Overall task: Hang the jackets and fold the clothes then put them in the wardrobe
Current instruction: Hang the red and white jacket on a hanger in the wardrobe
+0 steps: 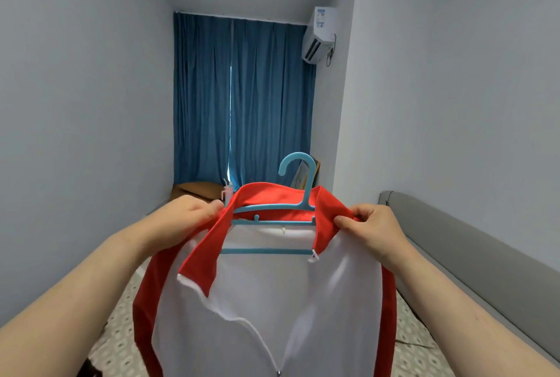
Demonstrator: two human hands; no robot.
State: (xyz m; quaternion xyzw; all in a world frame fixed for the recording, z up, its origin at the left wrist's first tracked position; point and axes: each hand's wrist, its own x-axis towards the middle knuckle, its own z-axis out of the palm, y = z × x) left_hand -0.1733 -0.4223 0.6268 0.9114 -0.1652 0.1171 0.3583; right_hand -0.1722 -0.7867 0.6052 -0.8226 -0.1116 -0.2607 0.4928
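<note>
I hold a red and white jacket (263, 294) up in front of me, its front zip partly open. A blue plastic hanger (295, 182) sits inside its red collar, the hook standing up above the fabric. My left hand (185, 214) pinches the collar's left side. At the collar's right side, my right hand (371, 228) grips the red fabric by the shoulder. The hanger's lower bars show against the white lining.
A bed with a patterned sheet (412, 343) lies below the jacket, with a grey padded headboard (472, 252) along the right wall. Blue curtains (242, 97) close the far end. A brown stool and a pink bottle (228, 191) stand there. An air conditioner (319, 35) hangs high right.
</note>
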